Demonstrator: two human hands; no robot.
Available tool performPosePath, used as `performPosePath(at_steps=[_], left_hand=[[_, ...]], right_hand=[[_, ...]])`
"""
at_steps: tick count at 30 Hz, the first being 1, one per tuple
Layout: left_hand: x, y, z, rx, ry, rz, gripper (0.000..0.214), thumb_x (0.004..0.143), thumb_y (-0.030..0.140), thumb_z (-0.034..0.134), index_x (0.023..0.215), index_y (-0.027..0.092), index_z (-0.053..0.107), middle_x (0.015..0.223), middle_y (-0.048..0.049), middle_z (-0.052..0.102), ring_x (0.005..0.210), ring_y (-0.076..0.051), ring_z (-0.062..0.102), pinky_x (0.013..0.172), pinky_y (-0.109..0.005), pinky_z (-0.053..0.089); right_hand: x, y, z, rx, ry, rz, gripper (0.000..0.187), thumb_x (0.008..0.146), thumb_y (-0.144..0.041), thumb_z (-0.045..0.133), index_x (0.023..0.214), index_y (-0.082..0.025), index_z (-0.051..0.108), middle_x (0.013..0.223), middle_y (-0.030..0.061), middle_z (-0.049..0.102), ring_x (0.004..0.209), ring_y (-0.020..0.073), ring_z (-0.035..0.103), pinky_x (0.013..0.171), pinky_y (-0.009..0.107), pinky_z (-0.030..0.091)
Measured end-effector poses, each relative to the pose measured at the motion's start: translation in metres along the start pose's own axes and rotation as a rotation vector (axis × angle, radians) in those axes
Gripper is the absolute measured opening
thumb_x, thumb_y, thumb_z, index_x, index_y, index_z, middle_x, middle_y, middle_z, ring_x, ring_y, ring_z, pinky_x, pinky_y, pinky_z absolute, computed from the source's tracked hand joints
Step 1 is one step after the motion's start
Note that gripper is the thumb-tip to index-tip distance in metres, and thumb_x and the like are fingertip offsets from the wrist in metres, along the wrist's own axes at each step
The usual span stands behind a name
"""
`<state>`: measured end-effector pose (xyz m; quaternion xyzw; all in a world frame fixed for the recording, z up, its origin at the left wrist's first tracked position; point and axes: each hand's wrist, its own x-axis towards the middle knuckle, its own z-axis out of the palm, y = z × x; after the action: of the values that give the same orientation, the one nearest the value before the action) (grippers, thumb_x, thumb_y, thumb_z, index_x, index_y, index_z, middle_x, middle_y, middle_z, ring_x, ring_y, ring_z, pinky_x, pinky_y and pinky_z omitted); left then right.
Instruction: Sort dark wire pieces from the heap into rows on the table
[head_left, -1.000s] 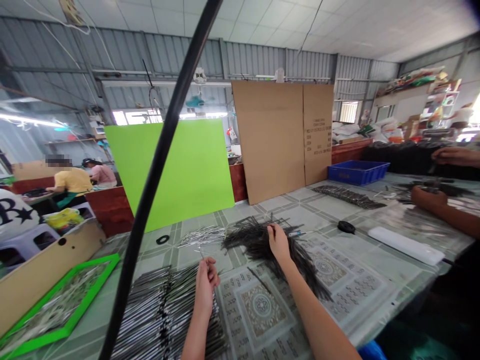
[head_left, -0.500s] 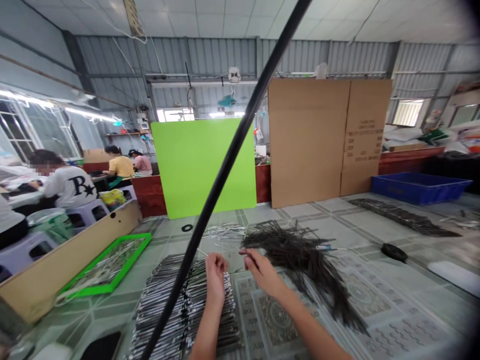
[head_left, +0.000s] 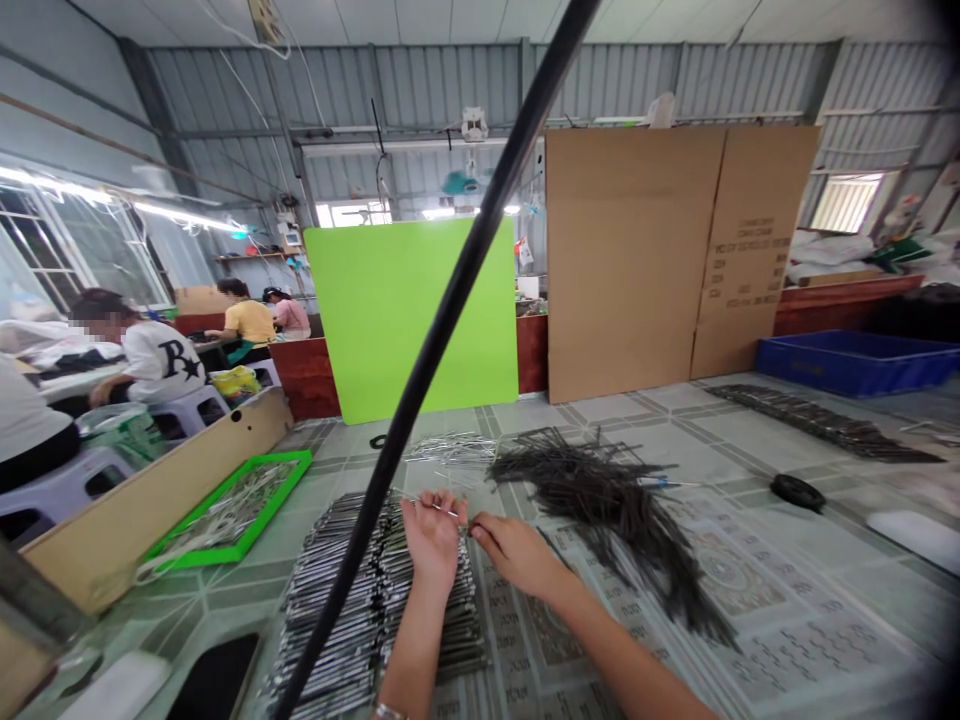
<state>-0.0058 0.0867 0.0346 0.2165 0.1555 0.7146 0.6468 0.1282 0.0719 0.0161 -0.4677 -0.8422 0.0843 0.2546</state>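
Observation:
My left hand (head_left: 431,545) is turned palm up, its fingers curled round a thin metal rod (head_left: 444,510). Close beside it, my right hand (head_left: 517,552) pinches at the rod's right end; a small dark tip shows at its fingertips, too small to name. Part of a dark strip shows behind the right wrist. Under and left of my left arm lie stacked rows of silvery rods with black ends (head_left: 330,590). Beyond my right hand is a loose heap of thin black strips (head_left: 600,500). Loose bare rods (head_left: 454,449) lie farther back.
A green tray (head_left: 247,545) of pieces stands left, near a phone (head_left: 214,680). A dark pole (head_left: 442,350) crosses the view. Black tape (head_left: 797,491) and a blue bin (head_left: 855,365) are right. A green board (head_left: 420,320) and cardboard (head_left: 630,260) stand behind; people sit at left.
My left hand has turned palm up, showing the rod across its fingers. My right hand has moved down and left, its extended fingers now pinched by the rod's end. The view has tilted down slightly.

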Motion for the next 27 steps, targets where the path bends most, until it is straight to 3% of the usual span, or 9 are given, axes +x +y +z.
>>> performPosePath(at_steps=[13, 27], left_hand=[[0.0017, -0.0048, -0.0035, 0.019, -0.093, 0.027, 0.051, 0.054, 0.062, 0.071, 0.063, 0.021, 0.042, 0.06, 0.0037, 0.056, 0.052, -0.017, 0.055, 0.055, -0.031, 0.045], [0.0007, -0.0058, 0.0012, 0.065, -0.051, 0.055, 0.054, 0.051, 0.062, 0.071, 0.064, 0.021, 0.038, 0.06, 0.0046, 0.056, 0.049, -0.016, 0.057, 0.054, -0.032, 0.045]], right_hand=[[0.0001, -0.0006, -0.001, 0.003, -0.001, 0.017, 0.033, 0.095, -0.032, 0.028, 0.096, -0.019, 0.058, 0.08, 0.0054, 0.07, 0.07, 0.018, 0.064, 0.058, 0.024, 0.037], [0.0011, 0.0001, -0.0022, 0.068, -0.023, 0.035, 0.036, 0.094, -0.033, 0.03, 0.103, -0.02, 0.062, 0.08, 0.0076, 0.071, 0.071, 0.0211, 0.066, 0.06, 0.026, 0.041]])
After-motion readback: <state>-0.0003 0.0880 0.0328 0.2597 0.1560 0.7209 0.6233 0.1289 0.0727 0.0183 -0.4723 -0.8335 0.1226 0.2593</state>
